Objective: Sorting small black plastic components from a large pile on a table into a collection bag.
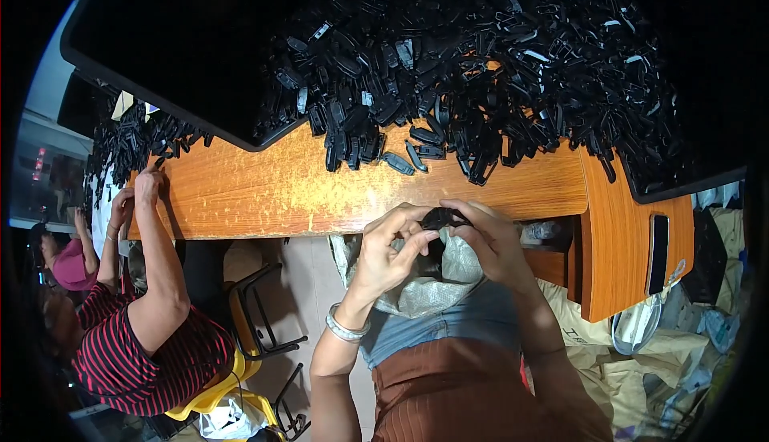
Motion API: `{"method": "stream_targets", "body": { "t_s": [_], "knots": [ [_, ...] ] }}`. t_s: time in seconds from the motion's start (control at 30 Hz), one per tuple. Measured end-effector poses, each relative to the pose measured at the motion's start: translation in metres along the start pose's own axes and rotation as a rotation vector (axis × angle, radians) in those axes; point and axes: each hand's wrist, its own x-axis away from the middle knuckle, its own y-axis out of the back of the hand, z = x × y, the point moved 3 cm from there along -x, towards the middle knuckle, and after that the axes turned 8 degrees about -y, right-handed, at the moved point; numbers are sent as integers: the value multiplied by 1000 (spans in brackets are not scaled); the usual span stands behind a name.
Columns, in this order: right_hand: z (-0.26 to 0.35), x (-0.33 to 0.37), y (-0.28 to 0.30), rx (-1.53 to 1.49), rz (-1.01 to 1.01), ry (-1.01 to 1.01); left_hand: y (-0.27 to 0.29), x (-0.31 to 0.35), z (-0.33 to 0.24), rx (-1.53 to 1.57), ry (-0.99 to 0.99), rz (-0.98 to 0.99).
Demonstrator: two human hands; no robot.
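Note:
In front of the table edge, over my lap, I hold a small black plastic part [438, 218] between both hands. My left hand [391, 251] pinches it from the left with thumb and fingers. From the right, my right hand [490, 238] grips its other end. The fingers cover much of the part, so its exact kind is unclear. Below it, a whitish woven sack [428, 295] lies open on my lap. Beyond the hands, a large pile of similar small black parts [481, 65] covers the far side of the wooden table [264, 189].
A dark tray [172, 97] with a raised rim stands at the back left. A phone [658, 254] lies at the table's right end, above several sacks [633, 378] on the floor. At left, a person in a striped shirt [152, 354] works at the same table, near a black-framed chair [260, 314].

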Motion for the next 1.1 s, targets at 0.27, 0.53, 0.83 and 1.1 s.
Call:
{"method": "stream_targets", "body": {
  "t_s": [0.27,0.53,0.83,1.1],
  "knots": [
    [16,2,-9,260,-112,122,-15,-2,-15,43,52,-95],
    [-3,18,-6,-297,-134,-86,-14,6,-17,236,157,-167],
    [-17,37,-13,-488,-45,-265,-9,27,-1,476,306,23],
    [-37,64,-65,-850,614,-656,105,-5,-145,-686,-534,-606]
  ]
}}
